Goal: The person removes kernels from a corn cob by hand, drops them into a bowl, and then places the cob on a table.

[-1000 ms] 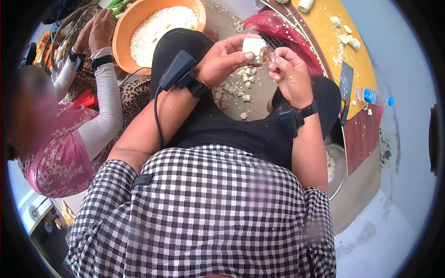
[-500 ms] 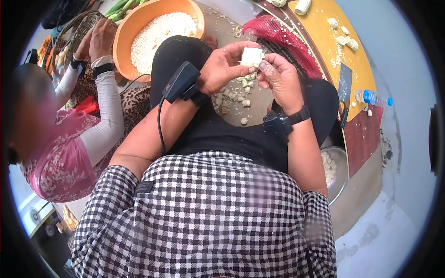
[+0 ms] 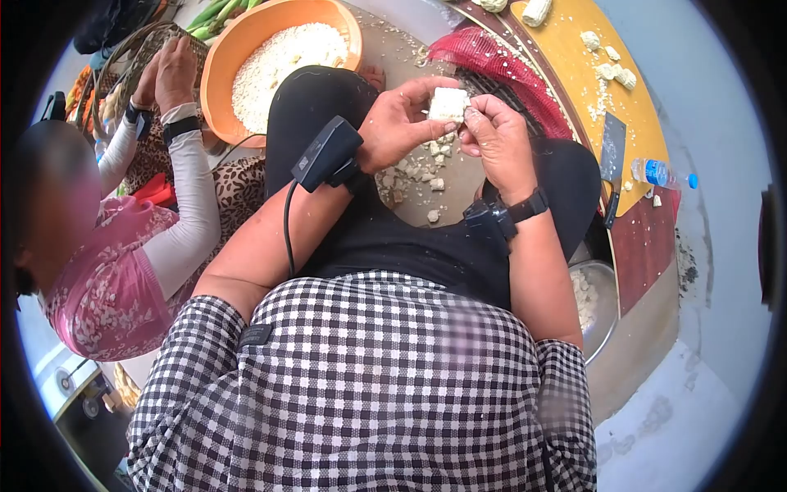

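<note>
A short piece of white corn cob (image 3: 448,105) is held up between my two hands, above my lap. My left hand (image 3: 402,123) grips it from the left, with the thumb below and the fingers above. My right hand (image 3: 498,139) pinches at the right end of the piece with thumb and fingertips. Below, several bare cob pieces (image 3: 437,184) and loose bits lie scattered on the floor between my legs. A large orange basin (image 3: 215,82) full of loose white kernels (image 3: 287,66) stands beyond my left knee.
On the right, a yellow board (image 3: 639,98) bears cob pieces, a cleaver (image 3: 611,148) and a water bottle (image 3: 656,172). A red mesh bag (image 3: 500,61) lies ahead. A metal bowl (image 3: 602,328) stands by my right hip. A co-worker (image 3: 115,271) sits close at left.
The corn piece remains between my hands and looks slightly turned. My right fingers have shifted a little along its right end. The co-worker's hands have moved slightly.
</note>
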`<state>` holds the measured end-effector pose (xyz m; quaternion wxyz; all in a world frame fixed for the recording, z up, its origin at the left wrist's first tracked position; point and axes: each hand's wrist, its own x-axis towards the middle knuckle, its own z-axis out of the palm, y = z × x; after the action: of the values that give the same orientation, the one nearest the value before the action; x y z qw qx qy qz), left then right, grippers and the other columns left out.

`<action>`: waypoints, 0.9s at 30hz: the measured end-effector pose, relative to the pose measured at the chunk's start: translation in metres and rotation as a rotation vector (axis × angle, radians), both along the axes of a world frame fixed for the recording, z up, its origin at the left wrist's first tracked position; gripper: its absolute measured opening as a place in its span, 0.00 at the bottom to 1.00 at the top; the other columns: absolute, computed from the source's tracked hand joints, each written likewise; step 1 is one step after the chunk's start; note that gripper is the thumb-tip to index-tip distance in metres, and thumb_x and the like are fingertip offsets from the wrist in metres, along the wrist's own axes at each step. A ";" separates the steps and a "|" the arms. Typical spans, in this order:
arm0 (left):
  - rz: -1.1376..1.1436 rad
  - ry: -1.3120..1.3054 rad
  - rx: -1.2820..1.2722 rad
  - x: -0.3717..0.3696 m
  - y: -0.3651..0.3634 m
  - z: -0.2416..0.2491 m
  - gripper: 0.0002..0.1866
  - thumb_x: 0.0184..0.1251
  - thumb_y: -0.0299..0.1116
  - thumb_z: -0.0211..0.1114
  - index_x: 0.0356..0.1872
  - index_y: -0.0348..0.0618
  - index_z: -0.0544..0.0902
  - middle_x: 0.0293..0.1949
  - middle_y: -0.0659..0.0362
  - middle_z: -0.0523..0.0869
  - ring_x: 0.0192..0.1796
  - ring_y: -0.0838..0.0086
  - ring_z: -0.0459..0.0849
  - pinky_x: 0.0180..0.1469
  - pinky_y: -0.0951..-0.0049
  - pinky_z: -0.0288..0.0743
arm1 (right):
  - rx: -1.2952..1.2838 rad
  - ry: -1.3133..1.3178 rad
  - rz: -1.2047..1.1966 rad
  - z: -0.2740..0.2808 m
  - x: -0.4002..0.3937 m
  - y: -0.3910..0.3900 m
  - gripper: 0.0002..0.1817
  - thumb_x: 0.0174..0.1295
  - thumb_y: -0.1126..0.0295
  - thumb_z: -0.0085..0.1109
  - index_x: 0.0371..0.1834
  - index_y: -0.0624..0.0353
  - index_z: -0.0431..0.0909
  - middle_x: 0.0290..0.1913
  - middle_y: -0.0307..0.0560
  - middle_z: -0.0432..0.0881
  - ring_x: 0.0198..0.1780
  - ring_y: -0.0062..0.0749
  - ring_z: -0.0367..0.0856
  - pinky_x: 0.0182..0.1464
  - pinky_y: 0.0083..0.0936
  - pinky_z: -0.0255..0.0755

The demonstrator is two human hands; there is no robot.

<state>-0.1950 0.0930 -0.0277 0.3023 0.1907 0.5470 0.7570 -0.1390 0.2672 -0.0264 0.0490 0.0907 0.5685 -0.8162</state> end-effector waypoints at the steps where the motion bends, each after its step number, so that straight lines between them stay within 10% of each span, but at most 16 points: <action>1: -0.003 -0.002 0.001 0.000 0.001 -0.001 0.28 0.61 0.23 0.66 0.63 0.35 0.69 0.54 0.56 0.79 0.56 0.73 0.78 0.60 0.70 0.71 | 0.021 -0.004 0.009 0.001 0.000 0.000 0.03 0.66 0.74 0.55 0.35 0.63 0.74 0.27 0.40 0.77 0.25 0.16 0.73 0.24 0.13 0.67; 10: 0.161 -0.310 0.071 -0.010 -0.001 -0.012 0.24 0.64 0.27 0.64 0.60 0.32 0.70 0.51 0.56 0.81 0.52 0.72 0.80 0.56 0.69 0.74 | -0.094 0.089 0.157 0.009 0.005 -0.008 0.02 0.65 0.76 0.54 0.34 0.61 0.74 0.26 0.36 0.74 0.26 0.14 0.71 0.23 0.11 0.64; 27: -0.064 -0.044 -0.022 -0.002 -0.001 0.002 0.26 0.66 0.32 0.60 0.65 0.39 0.68 0.46 0.59 0.80 0.37 0.80 0.74 0.34 0.81 0.68 | -0.279 -0.018 0.124 -0.004 -0.004 0.002 0.12 0.68 0.65 0.57 0.44 0.64 0.74 0.30 0.38 0.75 0.27 0.16 0.72 0.24 0.12 0.64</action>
<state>-0.1966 0.0920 -0.0258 0.3405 0.1881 0.5421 0.7449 -0.1430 0.2694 -0.0302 0.1166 0.0548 0.4536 -0.8818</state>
